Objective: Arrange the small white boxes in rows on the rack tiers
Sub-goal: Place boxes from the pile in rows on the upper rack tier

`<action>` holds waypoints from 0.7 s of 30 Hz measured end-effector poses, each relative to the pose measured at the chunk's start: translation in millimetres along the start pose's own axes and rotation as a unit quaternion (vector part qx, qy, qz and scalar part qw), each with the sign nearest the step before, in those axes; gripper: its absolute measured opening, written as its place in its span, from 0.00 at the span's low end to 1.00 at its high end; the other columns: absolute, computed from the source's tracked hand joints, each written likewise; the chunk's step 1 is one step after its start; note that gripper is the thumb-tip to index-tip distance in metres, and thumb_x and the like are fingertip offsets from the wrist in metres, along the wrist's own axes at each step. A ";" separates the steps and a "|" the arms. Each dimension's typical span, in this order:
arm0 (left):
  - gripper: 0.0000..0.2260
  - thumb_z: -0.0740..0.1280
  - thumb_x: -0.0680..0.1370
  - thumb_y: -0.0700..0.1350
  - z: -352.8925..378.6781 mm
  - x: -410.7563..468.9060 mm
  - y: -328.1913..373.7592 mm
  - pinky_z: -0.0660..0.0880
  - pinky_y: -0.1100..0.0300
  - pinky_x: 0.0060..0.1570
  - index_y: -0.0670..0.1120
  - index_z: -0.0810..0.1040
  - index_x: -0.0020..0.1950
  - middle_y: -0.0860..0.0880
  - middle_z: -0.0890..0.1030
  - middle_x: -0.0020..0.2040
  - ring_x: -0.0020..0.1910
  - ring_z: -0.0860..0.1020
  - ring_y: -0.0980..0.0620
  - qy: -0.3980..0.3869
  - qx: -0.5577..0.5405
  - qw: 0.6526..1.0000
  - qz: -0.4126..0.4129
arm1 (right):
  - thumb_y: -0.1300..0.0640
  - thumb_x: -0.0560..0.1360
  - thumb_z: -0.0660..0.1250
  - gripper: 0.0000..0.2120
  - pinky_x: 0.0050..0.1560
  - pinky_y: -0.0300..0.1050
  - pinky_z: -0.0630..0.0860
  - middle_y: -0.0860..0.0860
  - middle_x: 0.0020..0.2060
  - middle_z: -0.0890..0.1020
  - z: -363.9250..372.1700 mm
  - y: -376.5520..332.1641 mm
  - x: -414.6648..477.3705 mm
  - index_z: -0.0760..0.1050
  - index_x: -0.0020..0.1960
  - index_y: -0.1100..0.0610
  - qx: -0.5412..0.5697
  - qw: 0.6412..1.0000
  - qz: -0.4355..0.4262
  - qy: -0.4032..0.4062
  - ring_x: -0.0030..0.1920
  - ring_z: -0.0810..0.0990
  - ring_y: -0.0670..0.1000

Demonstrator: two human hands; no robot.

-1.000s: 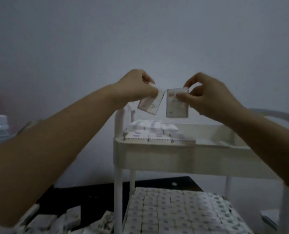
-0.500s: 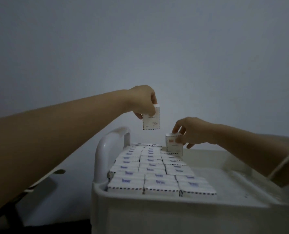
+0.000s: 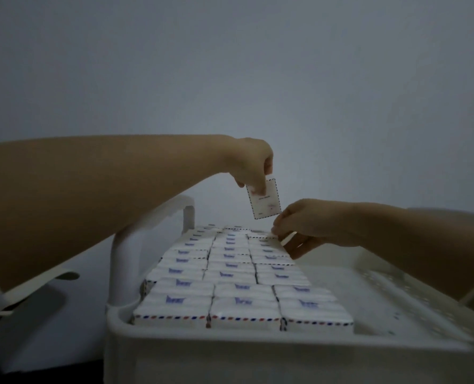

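**Two boxes in hand, one lowered to the far row**

Left hand (image 3: pixel 253 164) pinches the held box (image 3: pixel 264 199) upright above the far end of the rows of boxes (image 3: pixel 230 275) on the rack tier (image 3: pixel 258 347). Right hand (image 3: pixel 307 227) has dropped since before. Its curled fingers pinch the far box (image 3: pixel 287 239), now low at the right row's far end.

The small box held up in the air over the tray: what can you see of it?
The raised box is a small flat white carton, paper-like, with a dark dashed border and faint reddish print on its face. The left hand pinches its upper left corner, so it hangs upright, slightly tilted, facing the camera, above the far end of the rows of boxes in the rack tier. The right hand sits just below its lower right corner; whether they touch cannot be told.
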State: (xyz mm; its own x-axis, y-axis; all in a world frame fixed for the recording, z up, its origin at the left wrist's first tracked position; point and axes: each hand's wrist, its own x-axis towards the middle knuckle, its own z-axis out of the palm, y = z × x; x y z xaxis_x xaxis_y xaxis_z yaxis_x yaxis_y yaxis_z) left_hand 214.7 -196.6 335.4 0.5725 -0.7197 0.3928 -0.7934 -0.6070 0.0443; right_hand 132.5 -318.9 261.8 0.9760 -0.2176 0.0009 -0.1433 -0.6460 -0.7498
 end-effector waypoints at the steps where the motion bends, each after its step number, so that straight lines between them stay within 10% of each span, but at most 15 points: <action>1: 0.14 0.74 0.73 0.45 3.4 1.4 -1.5 0.72 0.66 0.33 0.47 0.73 0.54 0.49 0.78 0.52 0.46 0.79 0.51 -0.004 0.002 1.000 0.003 | 0.64 0.79 0.62 0.04 0.47 0.47 0.82 0.53 0.38 0.85 1.4 2.4 -0.4 0.74 0.54 0.62 0.027 1.000 0.012 -0.001 0.36 0.84 0.52; 7: 0.19 0.74 0.73 0.49 20.4 3.1 -3.1 0.73 0.61 0.44 0.48 0.72 0.60 0.51 0.76 0.55 0.53 0.76 0.51 -0.007 -0.008 1.000 0.022 | 0.68 0.78 0.62 0.09 0.46 0.48 0.83 0.63 0.49 0.84 2.8 8.7 1.2 0.71 0.57 0.69 0.096 0.993 0.064 0.001 0.40 0.84 0.55; 12: 0.11 0.76 0.71 0.48 27.8 2.9 -2.6 0.71 0.62 0.44 0.50 0.75 0.45 0.52 0.79 0.49 0.49 0.76 0.52 -0.065 0.017 0.997 0.042 | 0.67 0.78 0.63 0.25 0.41 0.46 0.83 0.57 0.54 0.78 6.7 4.0 4.2 0.58 0.71 0.60 -0.027 0.997 0.039 0.059 0.37 0.84 0.52; 21: 0.12 0.72 0.75 0.41 39.5 1.6 3.6 0.75 0.56 0.60 0.50 0.78 0.57 0.52 0.81 0.51 0.51 0.79 0.55 -0.209 0.021 0.978 0.016 | 0.65 0.79 0.60 0.25 0.48 0.49 0.82 0.58 0.58 0.76 3.7 4.8 4.3 0.54 0.73 0.58 -0.128 0.986 0.030 0.102 0.41 0.85 0.52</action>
State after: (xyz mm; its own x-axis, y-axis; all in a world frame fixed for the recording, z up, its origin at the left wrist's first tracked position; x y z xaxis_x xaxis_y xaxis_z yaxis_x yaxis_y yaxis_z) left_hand 220.9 -213.2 299.9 0.5898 -0.8074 -0.0158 -0.8076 -0.5898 -0.0036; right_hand 136.7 -320.2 255.8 0.9151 -0.3869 0.1140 -0.2620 -0.7851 -0.5613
